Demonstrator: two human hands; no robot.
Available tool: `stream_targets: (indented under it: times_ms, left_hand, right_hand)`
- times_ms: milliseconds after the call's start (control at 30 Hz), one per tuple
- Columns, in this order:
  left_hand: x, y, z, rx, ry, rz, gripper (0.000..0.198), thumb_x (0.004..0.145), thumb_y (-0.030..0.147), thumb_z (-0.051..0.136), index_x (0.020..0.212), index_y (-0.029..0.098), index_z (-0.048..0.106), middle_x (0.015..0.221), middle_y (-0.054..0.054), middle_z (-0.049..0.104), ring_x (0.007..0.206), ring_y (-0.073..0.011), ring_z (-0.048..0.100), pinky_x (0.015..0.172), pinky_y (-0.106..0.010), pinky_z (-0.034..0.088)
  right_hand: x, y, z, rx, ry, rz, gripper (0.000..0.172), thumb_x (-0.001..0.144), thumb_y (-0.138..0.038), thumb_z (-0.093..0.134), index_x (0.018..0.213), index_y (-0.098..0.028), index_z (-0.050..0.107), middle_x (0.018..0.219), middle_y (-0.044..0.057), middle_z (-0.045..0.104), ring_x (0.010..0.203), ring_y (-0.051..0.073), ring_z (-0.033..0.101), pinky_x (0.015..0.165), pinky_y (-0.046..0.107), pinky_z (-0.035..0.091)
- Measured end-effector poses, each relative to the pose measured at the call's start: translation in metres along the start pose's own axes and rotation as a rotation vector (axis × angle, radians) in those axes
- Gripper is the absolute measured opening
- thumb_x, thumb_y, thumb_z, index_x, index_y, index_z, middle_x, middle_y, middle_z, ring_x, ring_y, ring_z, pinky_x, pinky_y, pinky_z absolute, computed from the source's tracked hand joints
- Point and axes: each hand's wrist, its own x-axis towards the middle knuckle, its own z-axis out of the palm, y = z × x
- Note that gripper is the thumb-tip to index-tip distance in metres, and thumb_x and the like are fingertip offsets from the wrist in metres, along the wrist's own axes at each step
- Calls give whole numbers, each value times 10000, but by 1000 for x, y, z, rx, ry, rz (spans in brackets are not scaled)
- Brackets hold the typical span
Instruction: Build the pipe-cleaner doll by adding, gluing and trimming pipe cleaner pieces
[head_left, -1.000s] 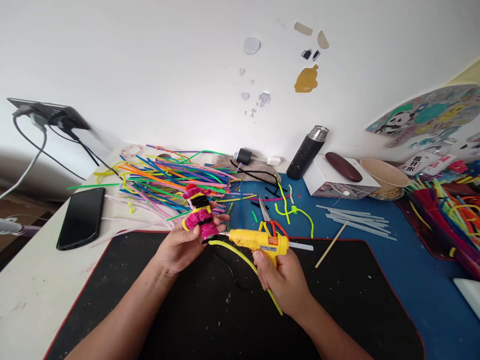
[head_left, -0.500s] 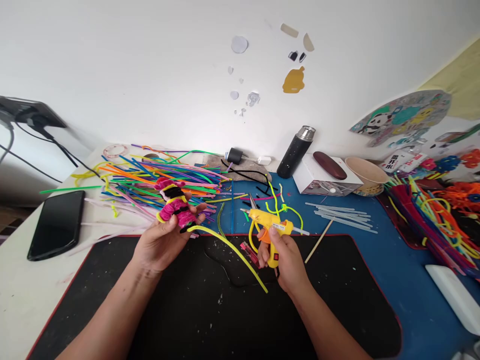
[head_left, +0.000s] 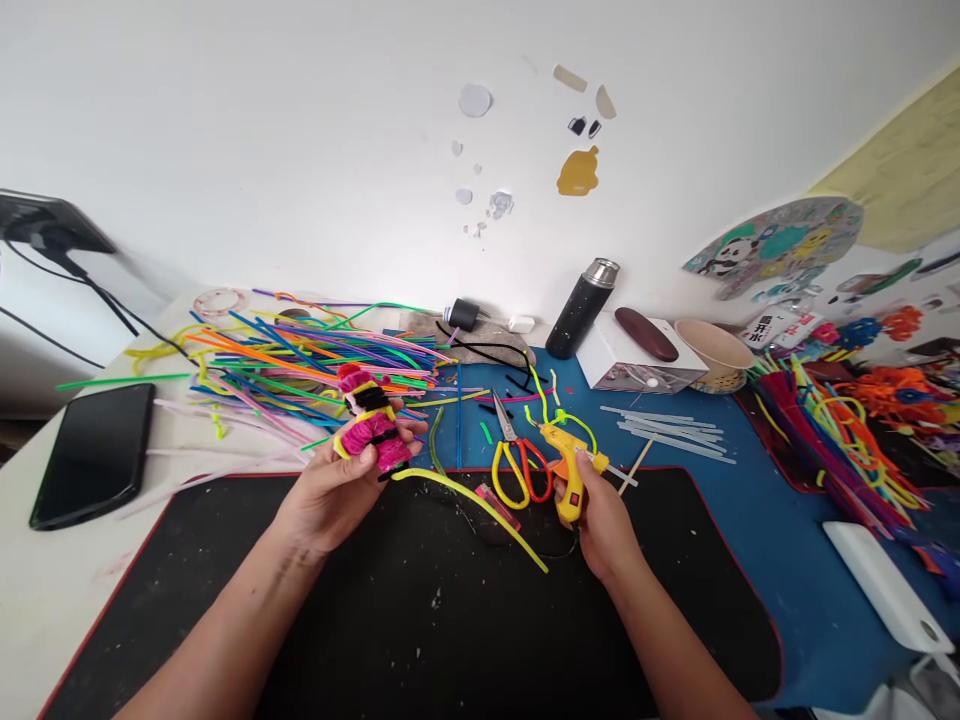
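Note:
My left hand is closed around a small pipe cleaner doll in magenta, black and yellow, tilted above the mat. A long yellow-green pipe cleaner extends from the doll's lower end toward the right. In my right hand is a yellow hot glue gun, its nozzle pointing up and left and a clear glue stick at its back. Scissors with one yellow and one red handle loop lie just left of the glue gun. A small pink-red object lies below them.
A heap of coloured pipe cleaners covers the back left, near a black phone. Behind are a black thermos, a white box and a bowl. Glue sticks lie right. A black mat spans the front.
My right hand has moved the glue gun right and slightly down, uncovering the scissors. The doll in my left hand has shifted a little right.

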Motion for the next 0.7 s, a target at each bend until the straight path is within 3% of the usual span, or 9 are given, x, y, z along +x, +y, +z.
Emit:
stream_targets:
  times_ms: [133, 233, 367, 467, 600, 700]
  left_hand:
    - [-1, -2, 1, -3, -10, -20, 423, 671, 336, 980, 1037, 188, 827, 1060, -114, 825, 1085, -291, 744, 988, -372, 574]
    - [0, -2, 1, -7, -8, -34, 457, 676, 318, 977, 1083, 180, 823, 1096, -132, 823, 1059, -287, 748, 989, -383, 561]
    - [0, 0, 3, -7, -5, -32, 405, 694, 306, 966, 1054, 183, 827, 1067, -125, 827, 1057, -294, 745, 989, -401, 546]
    - [1, 0, 6, -4, 29, -27, 390, 681, 294, 975, 1024, 178, 831, 1049, -123, 834, 1002, -271, 749, 959, -378, 540]
    - [3, -4, 7, 3, 77, -50, 375, 686, 257, 972, 1027, 180, 834, 972, -93, 829, 944, -257, 758, 957, -374, 521]
    - [3, -7, 6, 17, 77, -87, 365, 688, 242, 973, 1020, 182, 832, 993, -83, 821, 966, -278, 767, 985, -394, 505]
  right_hand:
    - [0, -3, -4, -6, -103, 59, 559, 783, -721, 792, 866, -172, 729, 615, -1, 635, 463, 133, 523, 365, 228, 311]
    - [0, -6, -9, -124, -184, 66, 578, 816, -752, 736, 795, -176, 700, 584, 10, 633, 431, 134, 515, 353, 224, 298]
    - [2, -8, -22, -380, -186, -2, 655, 820, -803, 688, 580, -207, 563, 434, -17, 494, 358, 128, 449, 349, 224, 231]
    - [-1, -9, -32, -517, -163, -78, 708, 810, -849, 656, 510, -244, 440, 402, -48, 393, 349, 125, 412, 381, 247, 255]
    - [-17, -14, -39, -723, -113, -230, 689, 854, -854, 593, 581, -221, 584, 423, -43, 409, 392, 140, 408, 431, 269, 309]
    - [-35, -21, -29, -777, -173, -391, 587, 936, -734, 597, 681, -215, 700, 456, -16, 492, 436, 170, 477, 461, 287, 360]
